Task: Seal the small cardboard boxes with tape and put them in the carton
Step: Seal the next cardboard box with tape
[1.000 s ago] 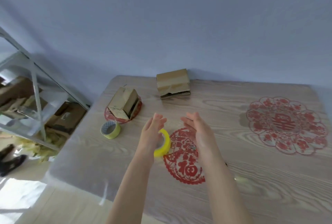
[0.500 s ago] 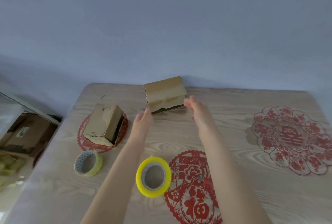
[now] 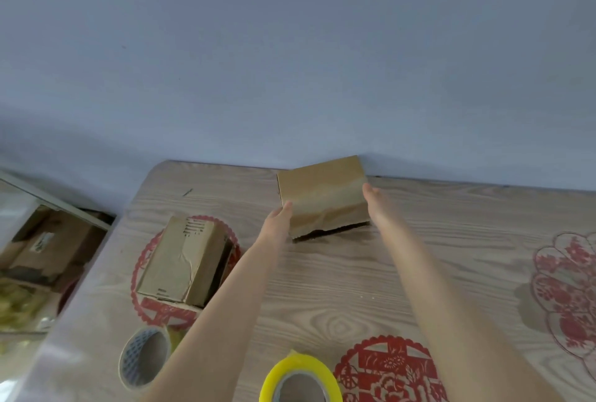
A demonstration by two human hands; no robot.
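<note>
Table (image 3: 354,289) of pale wood carries everything. The small cardboard box (image 3: 322,195) stands at its far edge, by the wall. Its front flap gapes a little at the bottom, and what is inside cannot be seen. Left of this box and nearer, a second box (image 3: 180,259) lies on a red paper-cut (image 3: 145,272); its open end is dark too. The left hand (image 3: 279,221) and the right hand (image 3: 379,208) press the two sides of the small cardboard box, fingers straight and together. Nearer than this box lie a yellow tape roll (image 3: 301,379) and, more to the left, a pale tape roll (image 3: 145,359).
</note>
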